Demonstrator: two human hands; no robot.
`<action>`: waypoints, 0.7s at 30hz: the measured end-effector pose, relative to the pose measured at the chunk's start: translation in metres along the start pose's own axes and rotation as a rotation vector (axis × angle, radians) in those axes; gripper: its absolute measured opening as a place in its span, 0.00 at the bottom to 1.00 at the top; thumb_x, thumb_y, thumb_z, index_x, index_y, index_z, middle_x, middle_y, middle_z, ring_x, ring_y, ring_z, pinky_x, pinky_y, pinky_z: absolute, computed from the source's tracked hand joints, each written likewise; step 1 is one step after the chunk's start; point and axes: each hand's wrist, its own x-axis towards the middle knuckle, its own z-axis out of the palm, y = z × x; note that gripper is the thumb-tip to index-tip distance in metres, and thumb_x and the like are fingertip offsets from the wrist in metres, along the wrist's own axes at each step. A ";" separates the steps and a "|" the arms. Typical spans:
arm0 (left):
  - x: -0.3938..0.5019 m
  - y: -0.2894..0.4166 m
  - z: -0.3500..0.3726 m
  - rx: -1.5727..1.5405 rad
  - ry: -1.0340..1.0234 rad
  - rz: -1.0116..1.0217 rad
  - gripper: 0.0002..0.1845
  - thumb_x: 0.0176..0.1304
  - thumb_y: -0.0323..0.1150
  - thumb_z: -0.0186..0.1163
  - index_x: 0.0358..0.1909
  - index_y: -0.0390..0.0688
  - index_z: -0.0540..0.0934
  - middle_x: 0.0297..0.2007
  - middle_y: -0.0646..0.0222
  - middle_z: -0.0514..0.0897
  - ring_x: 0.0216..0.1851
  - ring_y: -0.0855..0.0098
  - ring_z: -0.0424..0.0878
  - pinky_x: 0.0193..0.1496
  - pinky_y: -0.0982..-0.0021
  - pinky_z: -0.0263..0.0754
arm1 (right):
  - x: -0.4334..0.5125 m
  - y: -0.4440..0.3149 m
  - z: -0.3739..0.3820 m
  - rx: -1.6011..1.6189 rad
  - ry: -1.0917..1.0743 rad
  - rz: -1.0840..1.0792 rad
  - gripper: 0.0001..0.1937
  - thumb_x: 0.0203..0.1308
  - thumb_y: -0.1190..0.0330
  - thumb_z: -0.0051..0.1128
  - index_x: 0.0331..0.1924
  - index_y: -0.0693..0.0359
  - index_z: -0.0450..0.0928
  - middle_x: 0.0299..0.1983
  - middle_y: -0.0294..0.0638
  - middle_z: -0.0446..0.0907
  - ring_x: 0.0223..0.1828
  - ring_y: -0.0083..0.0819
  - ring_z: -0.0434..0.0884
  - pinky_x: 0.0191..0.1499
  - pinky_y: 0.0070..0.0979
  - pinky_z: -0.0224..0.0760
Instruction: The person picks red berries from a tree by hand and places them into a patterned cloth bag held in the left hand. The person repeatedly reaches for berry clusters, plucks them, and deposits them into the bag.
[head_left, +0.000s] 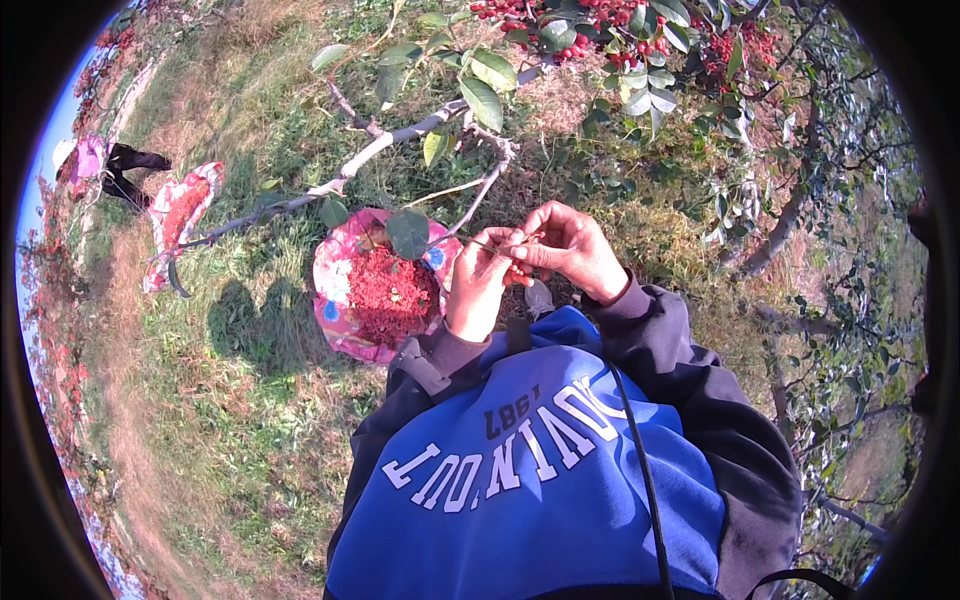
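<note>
My left hand (482, 281) and my right hand (574, 244) meet in front of my chest, fingertips almost touching. My left hand grips a thin twig (480, 244) at the end of a grey branch, with small red berries (519, 276) at its fingers. The thumb and index finger of my right hand pinch at the same berry cluster. Below and left of my hands, on the grass, lies a pink patterned cloth or bag (335, 270) holding a heap of red berries (390, 289). A large green leaf (407, 233) hangs over it.
A bare grey branch (367, 154) crosses before me. Berry clusters (637, 52) and leafy thorny-looking boughs (780, 217) stand above and right. Further left lies another patterned cloth (180, 217) with red berries, near a person (94, 165). A dark cord (637, 457) hangs down my front.
</note>
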 end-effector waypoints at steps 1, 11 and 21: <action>0.000 -0.001 -0.002 -0.036 -0.020 -0.013 0.09 0.61 0.36 0.49 0.33 0.40 0.70 0.22 0.73 0.74 0.20 0.81 0.70 0.21 0.82 0.64 | 0.001 0.003 0.001 -0.042 0.015 -0.011 0.09 0.54 0.68 0.54 0.35 0.64 0.72 0.24 0.35 0.76 0.23 0.19 0.76 0.24 0.16 0.70; 0.006 -0.011 -0.021 -0.371 -0.181 -0.128 0.09 0.61 0.35 0.49 0.34 0.39 0.72 0.25 0.71 0.74 0.24 0.80 0.71 0.26 0.81 0.68 | -0.002 0.014 -0.010 0.560 -0.025 0.111 0.09 0.57 0.70 0.47 0.39 0.67 0.72 0.28 0.39 0.77 0.24 0.23 0.77 0.23 0.17 0.71; 0.014 -0.006 -0.004 -0.234 -0.194 -0.168 0.08 0.60 0.33 0.50 0.35 0.39 0.71 0.24 0.69 0.74 0.22 0.79 0.71 0.26 0.80 0.68 | -0.003 0.012 -0.021 0.341 0.028 0.054 0.07 0.56 0.67 0.50 0.31 0.62 0.72 0.21 0.34 0.74 0.18 0.17 0.72 0.17 0.12 0.62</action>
